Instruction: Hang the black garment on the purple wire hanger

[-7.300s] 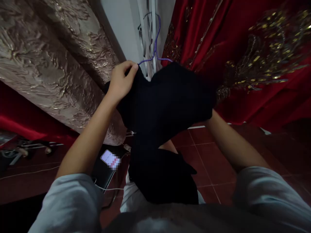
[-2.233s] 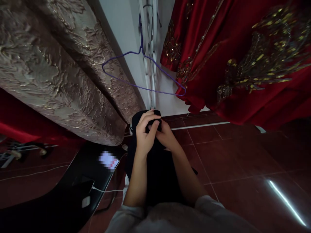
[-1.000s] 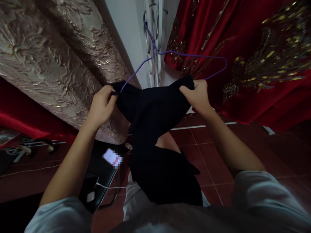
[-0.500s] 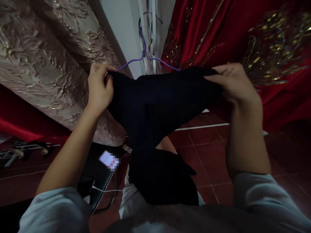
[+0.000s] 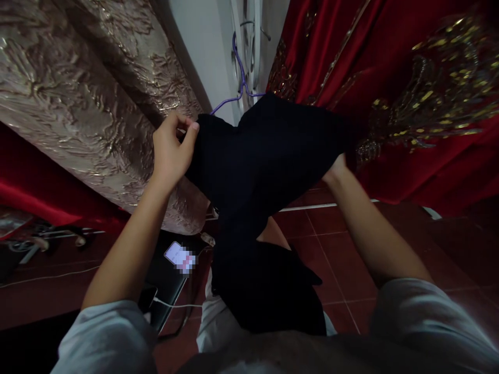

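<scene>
Head view: my left hand has thumb and fingertips pinched together on the upper left corner of a dark garment, just beside the purple hanger. My right hand reaches in under the garment's right edge; the cloth hides my fingers there, so I cannot tell whether they grip.

The garment is draped against the hanger, which hangs from a white metal rack in front of me. Its long axis runs from the hanger down toward my body, narrowing midway and seeming to carry on into the black cloth across my lap. The upper edge lies crosswise, with a dip in it below the hanger's neck and a broad flap pointing right, toward the red fabric.

Half a second ago that upper edge was stretched nearly level between my hands, with my right fingers in plain sight pinching its right corner. Since then my right hand has dropped lower and gone beneath, the cloth has risen to a peak over the hanger's right arm, and my left hand has come inward a little.

To my left, a lit phone lies near the far right corner of a black bench.
</scene>
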`<state>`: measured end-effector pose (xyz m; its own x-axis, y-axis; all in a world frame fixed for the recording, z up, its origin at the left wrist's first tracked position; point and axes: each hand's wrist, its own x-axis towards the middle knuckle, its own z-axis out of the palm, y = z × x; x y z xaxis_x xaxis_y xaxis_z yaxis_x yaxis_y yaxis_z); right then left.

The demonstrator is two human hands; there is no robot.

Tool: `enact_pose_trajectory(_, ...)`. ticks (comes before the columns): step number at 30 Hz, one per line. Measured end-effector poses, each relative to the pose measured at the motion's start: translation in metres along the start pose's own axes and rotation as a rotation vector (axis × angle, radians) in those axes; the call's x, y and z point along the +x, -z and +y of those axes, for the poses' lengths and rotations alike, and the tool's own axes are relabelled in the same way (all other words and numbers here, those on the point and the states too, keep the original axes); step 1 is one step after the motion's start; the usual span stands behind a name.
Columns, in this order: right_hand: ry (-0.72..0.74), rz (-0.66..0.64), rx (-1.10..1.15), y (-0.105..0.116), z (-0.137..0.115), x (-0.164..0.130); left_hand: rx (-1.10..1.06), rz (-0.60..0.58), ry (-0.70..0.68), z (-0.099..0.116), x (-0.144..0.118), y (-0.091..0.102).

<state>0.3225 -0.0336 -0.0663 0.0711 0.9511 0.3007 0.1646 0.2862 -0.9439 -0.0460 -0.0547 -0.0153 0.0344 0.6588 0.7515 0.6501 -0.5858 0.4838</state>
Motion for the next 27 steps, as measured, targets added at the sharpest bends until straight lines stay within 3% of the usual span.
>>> enact_pose_trajectory(2,0.014,-0.022,0.358,0.013,-0.010,0.001,0.025,-0.025,0.007,0.003,0.002,0.004)
enact_pose_trajectory(5,0.039,-0.085,0.797,0.028,-0.047,0.006,0.054,-0.061,-0.007,0.010,0.010,0.000)
enact_pose_trajectory(7,0.071,-0.103,0.738,0.026,-0.072,0.009,0.076,-0.069,-0.012,0.010,0.018,-0.008)
enact_pose_trajectory(9,0.141,-0.034,0.565,0.015,-0.082,0.009,0.093,-0.088,-0.013,0.005,0.026,-0.017)
enact_pose_trajectory(13,0.211,0.126,0.310,-0.011,-0.058,0.000,0.083,-0.105,-0.053,-0.011,0.030,-0.031)
enact_pose_trajectory(16,0.144,0.114,0.256,-0.018,-0.033,-0.009,0.097,-0.081,-0.068,-0.017,0.028,-0.033)
enact_pose_trajectory(19,0.161,0.093,0.250,-0.011,-0.029,-0.013,0.127,-0.066,-0.022,-0.020,0.030,-0.028)
enact_pose_trajectory(24,0.211,-0.106,0.581,0.009,-0.047,-0.017,0.099,-0.037,0.036,-0.029,0.035,-0.020)
enact_pose_trajectory(27,0.125,-0.312,0.579,0.010,-0.049,-0.026,-0.020,-0.112,0.028,-0.024,0.028,-0.025)
